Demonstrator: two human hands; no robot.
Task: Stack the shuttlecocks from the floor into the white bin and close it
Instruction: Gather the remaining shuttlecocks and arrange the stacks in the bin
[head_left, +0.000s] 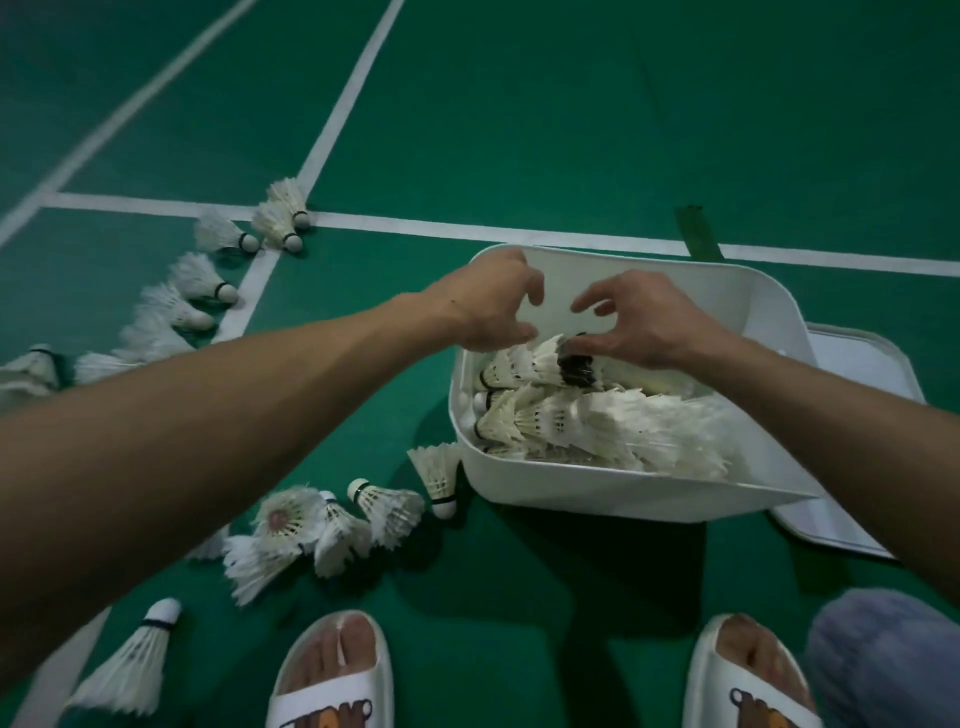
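Observation:
The white bin (623, 499) stands on the green floor and holds stacked rows of shuttlecocks (571, 415). My left hand (493, 306) hovers over the bin's far left corner, its fingers loosely curled and holding nothing. Above the top row, my right hand (644, 327) also has curled fingers, and its thumb touches a shuttlecock with a dark patch (574, 366). Loose shuttlecocks (322, 525) lie in a cluster left of the bin. One shuttlecock (439, 478) leans against the bin's left wall. The bin's white lid (862, 364) lies flat on the floor to the right.
A curved line of several shuttlecocks (176, 306) runs along the floor at the left, up to a group (280, 218) on the white court line. A single shuttlecock (130, 670) lies at the bottom left. My feet in white slippers (327, 675) stand near the bin.

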